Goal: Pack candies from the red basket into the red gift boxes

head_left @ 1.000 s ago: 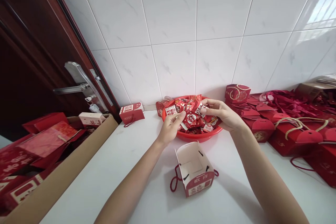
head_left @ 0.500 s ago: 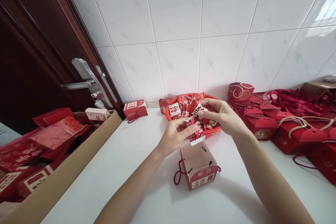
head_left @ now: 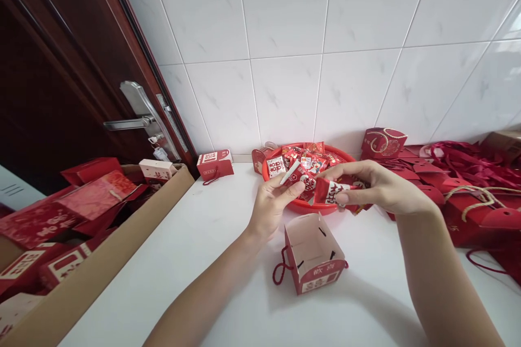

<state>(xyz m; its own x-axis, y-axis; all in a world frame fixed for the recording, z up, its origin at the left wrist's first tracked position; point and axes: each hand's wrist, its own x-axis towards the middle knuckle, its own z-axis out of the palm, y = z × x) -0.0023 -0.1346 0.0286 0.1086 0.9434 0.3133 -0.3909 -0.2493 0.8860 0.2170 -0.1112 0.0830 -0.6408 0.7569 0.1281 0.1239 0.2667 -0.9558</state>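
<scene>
Between thumb and fingers, my left hand (head_left: 271,203) grips a red candy packet (head_left: 304,179) with a pale crimped edge. My right hand (head_left: 372,187) pinches a red-and-white candy packet (head_left: 326,191), close to the first one. Both hands are over the front of a red plastic basket (head_left: 303,205) heaped with wrapped candies (head_left: 314,162). Just below them, a small red gift box (head_left: 319,271) stands open on the white table; its pale inside shows, with a dark red cord handle looped at its left.
A cardboard carton (head_left: 134,241) of red boxes and bags lies along the left. One red box (head_left: 215,167) sits near the tiled wall. On the right are stacked red gift boxes (head_left: 383,142) and a heap of magenta ribbon (head_left: 468,160).
My right hand has moved right and down with its packet, away from the left hand's packet. The white-edged packet in my left hand is now tilted differently. The camera view has shifted slightly.
</scene>
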